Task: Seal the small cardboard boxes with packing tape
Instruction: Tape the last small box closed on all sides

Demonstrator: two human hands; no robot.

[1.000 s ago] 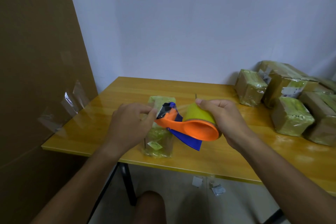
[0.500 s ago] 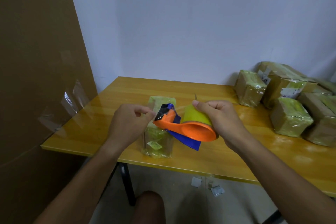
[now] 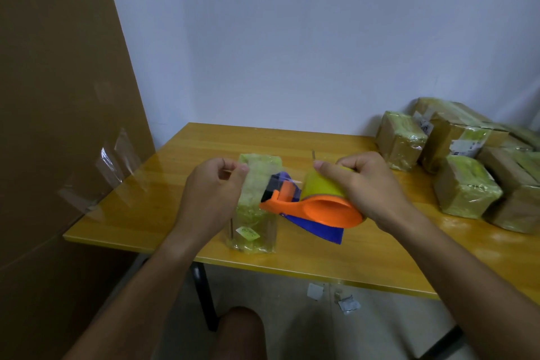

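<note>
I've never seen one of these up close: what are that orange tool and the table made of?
The orange tape dispenser, gripped by the right hand, looks like smooth moulded plastic: uniform colour, soft sheen. The tape roll on it looks like glossy yellowish film. The table top looks like varnished wood or wood-look laminate: grain lines and glare.

No text can be read. A small yellow label [image 3: 247,233] is seen on the taped box [image 3: 254,213], and white printed labels [image 3: 464,147] on boxes right of it; their print is blurred.
</note>
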